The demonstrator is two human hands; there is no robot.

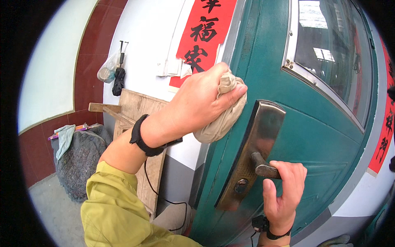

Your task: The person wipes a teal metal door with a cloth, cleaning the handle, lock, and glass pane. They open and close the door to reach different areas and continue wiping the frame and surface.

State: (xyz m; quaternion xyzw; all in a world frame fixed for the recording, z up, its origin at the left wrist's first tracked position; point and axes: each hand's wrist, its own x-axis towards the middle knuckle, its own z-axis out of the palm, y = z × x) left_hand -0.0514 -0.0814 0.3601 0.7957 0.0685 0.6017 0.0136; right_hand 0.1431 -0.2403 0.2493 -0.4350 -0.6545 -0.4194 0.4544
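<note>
My left hand [197, 98] is closed around a bunched beige cloth [220, 123]. It holds the cloth at the edge of a green panelled door [265, 74], above and left of the handle plate. A worn bronze-coloured metal handle plate [265, 126] is fixed to the door, tilted in my view. From it sticks out a lever handle [267, 168], with a lock cylinder [241, 185] below. The fingers of my right hand [285, 191] curl over the lever's free end, thumb beneath. Whether the cloth presses on the door is hard to tell.
Wooden boards [148, 179] lean on the wall at left, beside a dark quilted cover [81, 160] with a pale cloth [64, 140] on it. A folded black umbrella [119, 81] and a plastic bag [108, 69] hang there. The door has a metal-framed window [330, 61]. A cable [163, 199] dangles below my left wrist.
</note>
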